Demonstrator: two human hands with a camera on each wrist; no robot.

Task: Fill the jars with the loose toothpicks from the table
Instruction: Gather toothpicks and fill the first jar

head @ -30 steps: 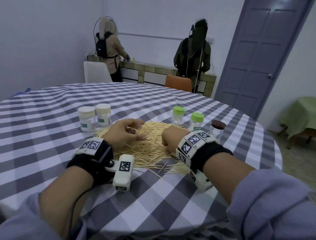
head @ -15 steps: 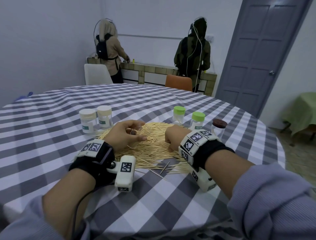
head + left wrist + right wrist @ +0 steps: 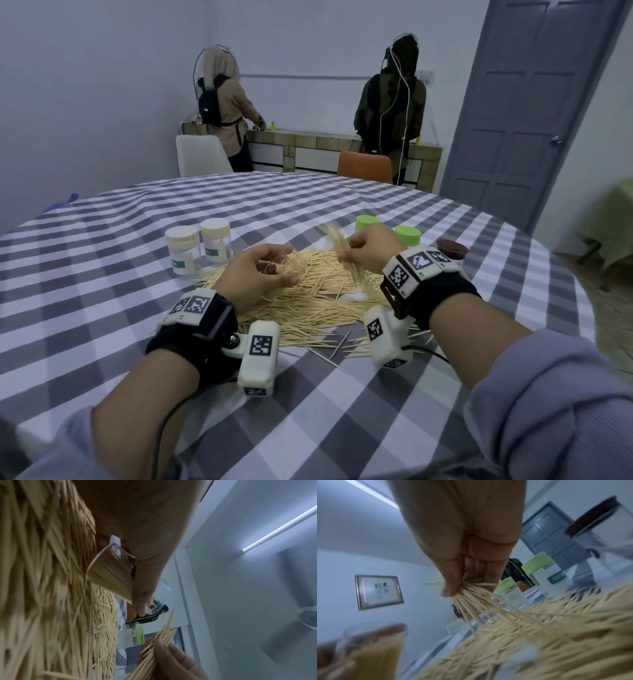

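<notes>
Head view: over the toothpick pile (image 3: pixel 308 301) on the checked worktop (image 3: pixel 102 308), the left hand (image 3: pixel 255 274) curls its fingers round a clear jar (image 3: pixel 291 262) (tilted, partly hidden). The right hand (image 3: pixel 371 250) pinches a toothpick bundle (image 3: pixel 342 253).

Left wrist: jar (image 3: pixel 111 572) packed with toothpicks.

Right wrist: fingers (image 3: pixel 452 586) clamped on the bundle (image 3: pixel 474 599).

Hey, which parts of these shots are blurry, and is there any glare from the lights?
Head view: the bundle of toothpicks in the right hand is motion-smeared, the rest sharp. Left wrist view: the near toothpick pile is blurred, and the ceiling strip light glares. Right wrist view: the clear jar and the pile are soft.
</notes>
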